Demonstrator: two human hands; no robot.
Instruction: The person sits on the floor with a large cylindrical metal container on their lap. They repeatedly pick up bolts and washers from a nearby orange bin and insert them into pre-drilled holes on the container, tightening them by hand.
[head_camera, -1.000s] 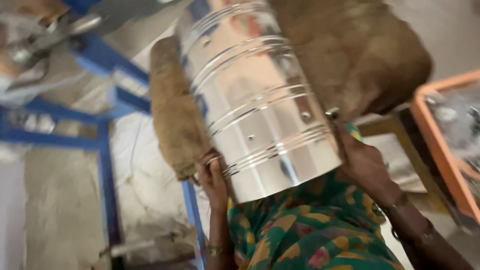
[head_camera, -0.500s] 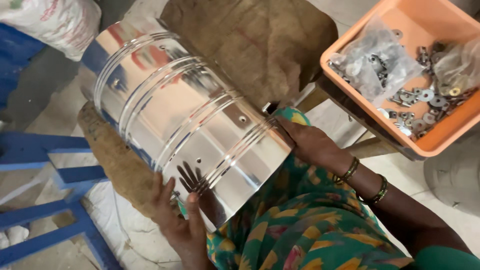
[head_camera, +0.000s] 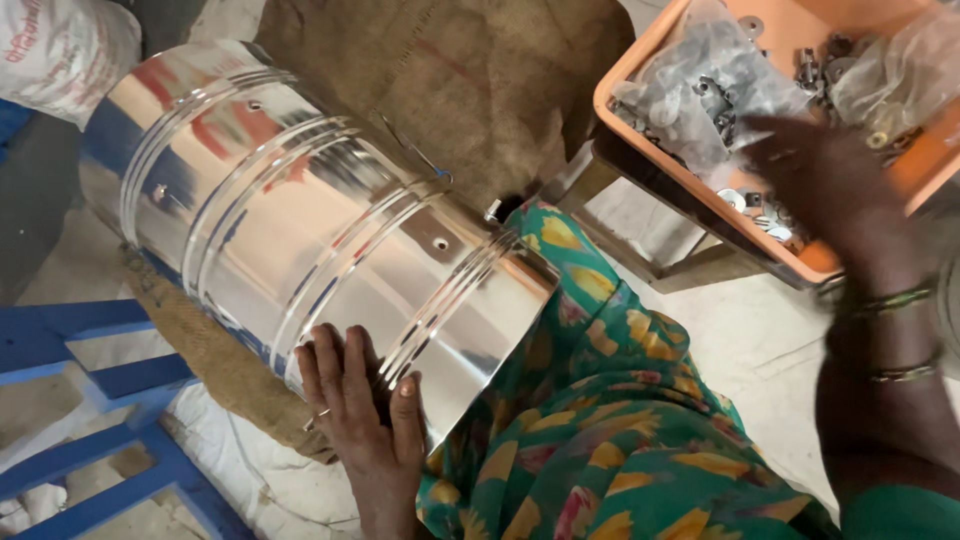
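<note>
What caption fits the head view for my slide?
Left hand flat on a shiny steel drum lying across the lap, right hand reaching into an orange tray of small metal parts.

Left hand steadies steel drum; right hand reaches into orange tray.

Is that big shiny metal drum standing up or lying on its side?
On its side, tilted. The steel drum lies across burlap sacking with one end toward the person's lap; the left hand rests flat on its ribbed wall.
</note>
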